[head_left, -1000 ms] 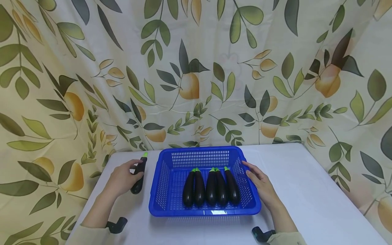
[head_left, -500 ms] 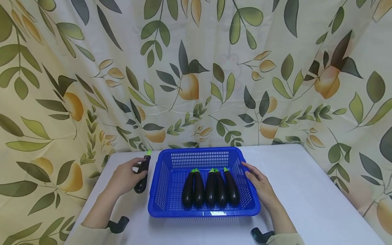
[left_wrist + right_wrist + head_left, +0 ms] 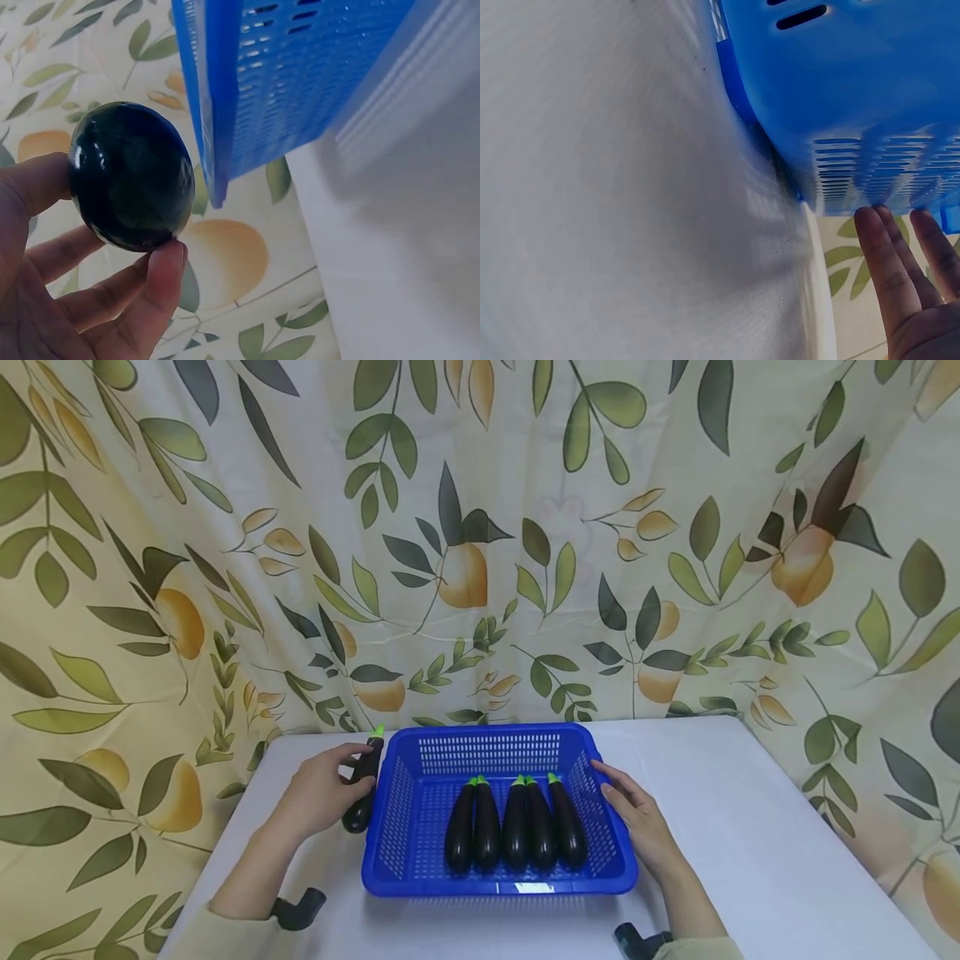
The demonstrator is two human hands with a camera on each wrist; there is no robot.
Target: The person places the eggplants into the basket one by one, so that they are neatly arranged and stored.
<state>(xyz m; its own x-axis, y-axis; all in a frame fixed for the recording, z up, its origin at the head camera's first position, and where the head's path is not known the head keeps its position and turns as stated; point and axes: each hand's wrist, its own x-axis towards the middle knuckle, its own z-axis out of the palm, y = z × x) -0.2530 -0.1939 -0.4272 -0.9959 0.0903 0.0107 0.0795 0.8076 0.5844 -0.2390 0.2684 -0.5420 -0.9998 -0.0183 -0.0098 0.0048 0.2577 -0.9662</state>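
Just outside the left rim of a blue plastic basket (image 3: 498, 886), my left hand (image 3: 318, 789) pinches a dark, glossy eggplant (image 3: 363, 789) between thumb and fingers. Its green stem end points away from me, and the body overlaps the rim's edge in the head view. Seen from the left wrist, the eggplant's rounded end (image 3: 131, 176) faces the camera, with the basket wall (image 3: 300, 82) beside it. Several more eggplants (image 3: 516, 827) lie side by side inside the basket, stems to the back. My right hand (image 3: 645, 822) touches the basket's right side, its straight fingertips (image 3: 870, 221) against the slotted outer wall.
The basket stands on a white-covered table (image 3: 720, 827). Behind and to the sides hangs a curtain (image 3: 495, 568) printed with leaves and fruit. A dark wrist device (image 3: 298, 910) sits at the left wrist, and another device (image 3: 637, 941) at the right.
My left hand has moved right with the eggplant, from apart on the left up to the basket's left rim. The right hand and the eggplants in the basket have stayed in place.
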